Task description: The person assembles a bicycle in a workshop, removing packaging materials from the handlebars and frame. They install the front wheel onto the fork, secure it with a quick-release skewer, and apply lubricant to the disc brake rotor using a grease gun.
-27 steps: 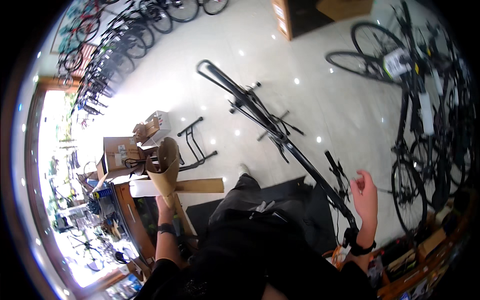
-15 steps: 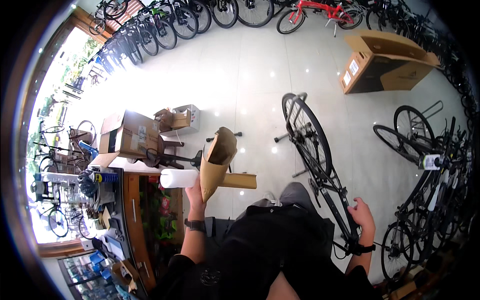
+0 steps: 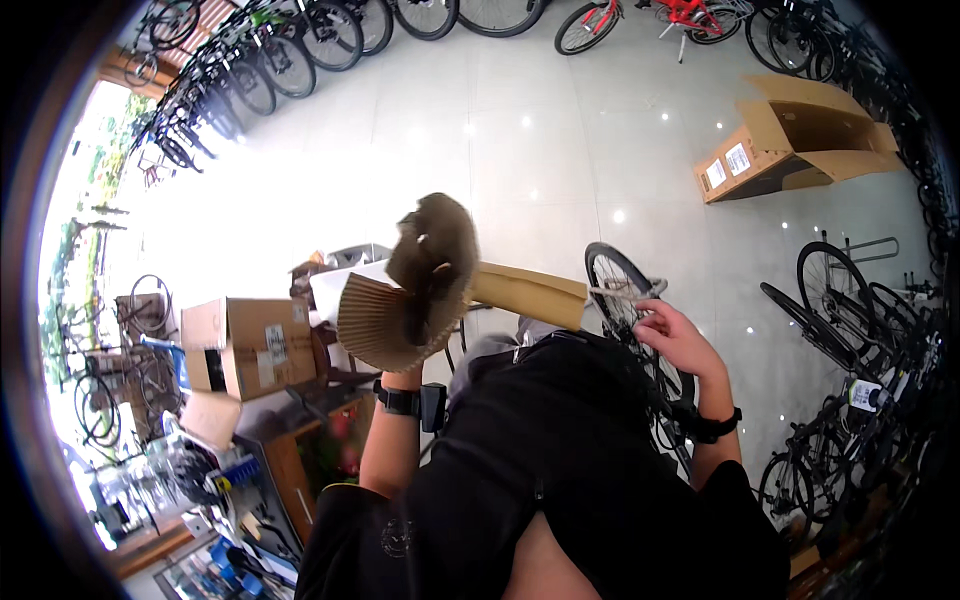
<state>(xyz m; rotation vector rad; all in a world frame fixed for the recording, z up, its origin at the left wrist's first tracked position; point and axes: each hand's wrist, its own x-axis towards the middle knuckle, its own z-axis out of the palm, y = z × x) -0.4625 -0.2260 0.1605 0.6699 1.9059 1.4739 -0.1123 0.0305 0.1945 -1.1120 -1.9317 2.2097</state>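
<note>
The left hand (image 3: 403, 379) seemingly grasps corrugated cardboard (image 3: 375, 325) (grip itself hidden); right of this cardboard, the right hand (image 3: 672, 334) is half-open, empty.

Rows of parked bikes (image 3: 290, 52) mark this as a bicycle shop.

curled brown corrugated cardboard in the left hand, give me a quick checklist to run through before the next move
1. Curled brown corrugated cardboard held up by left hand: ok.
2. Left fingers visible: not ok, the cardboard hides them.
3. Long, flat-sided brown cardboard strip gripped too: cannot tell, its left end is hidden.
4. Right hand free: looks ok, fingers bent, nothing seen in it.
5. Right hand clear of black bicycle: cannot tell, they overlap in view.
6. Large brown cardboard box open: ok, flaps spread.
</note>
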